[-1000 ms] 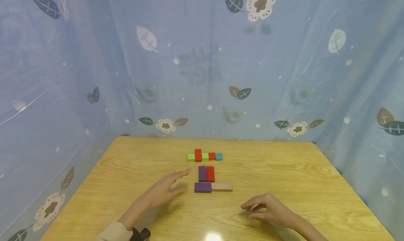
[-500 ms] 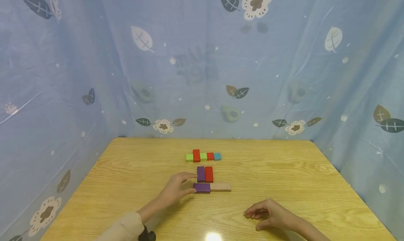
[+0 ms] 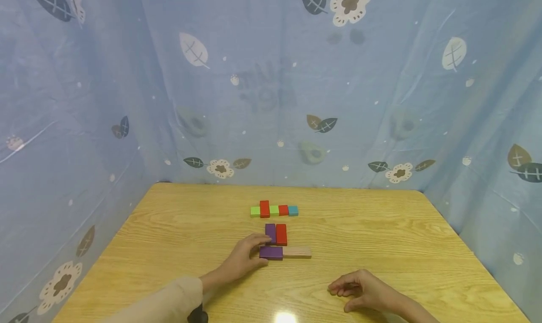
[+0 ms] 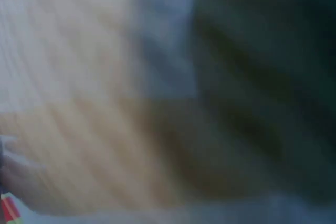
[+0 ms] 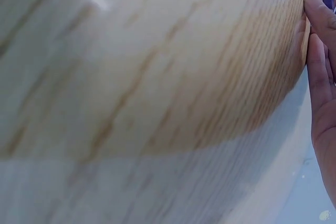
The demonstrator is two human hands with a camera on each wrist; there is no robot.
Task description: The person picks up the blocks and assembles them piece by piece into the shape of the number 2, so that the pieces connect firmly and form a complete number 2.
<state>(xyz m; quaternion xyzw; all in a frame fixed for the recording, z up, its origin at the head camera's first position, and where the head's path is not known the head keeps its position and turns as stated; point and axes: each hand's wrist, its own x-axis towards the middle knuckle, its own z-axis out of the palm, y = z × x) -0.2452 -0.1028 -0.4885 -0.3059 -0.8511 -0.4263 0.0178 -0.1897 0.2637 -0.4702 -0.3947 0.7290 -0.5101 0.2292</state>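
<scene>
My left hand (image 3: 241, 259) reaches in from the left. Its thumb lies along the near side of a purple block (image 3: 271, 253), and its fingertips are past the far side, over the lower end of another purple block (image 3: 270, 231). Whether the fingers touch either block is hard to tell. A natural wood block (image 3: 297, 252) adjoins the nearer purple block end to end. Beside the farther purple one lies a red block (image 3: 281, 234). My right hand (image 3: 366, 290) hovers low at the right, fingers loosely curved, holding nothing. The left wrist view is mostly blurred.
Farther back on the wooden table (image 3: 190, 205) is a row of small blocks: a light green cube (image 3: 255, 212), a taller red block (image 3: 264, 209), another green cube, a red cube and a blue cube (image 3: 293, 211). A blue patterned curtain (image 3: 271, 102) encloses the back and sides.
My left hand has moved right, from beside the blocks to around the left end of the nearer purple block. My right hand has dropped slightly. The blocks have stayed in place.
</scene>
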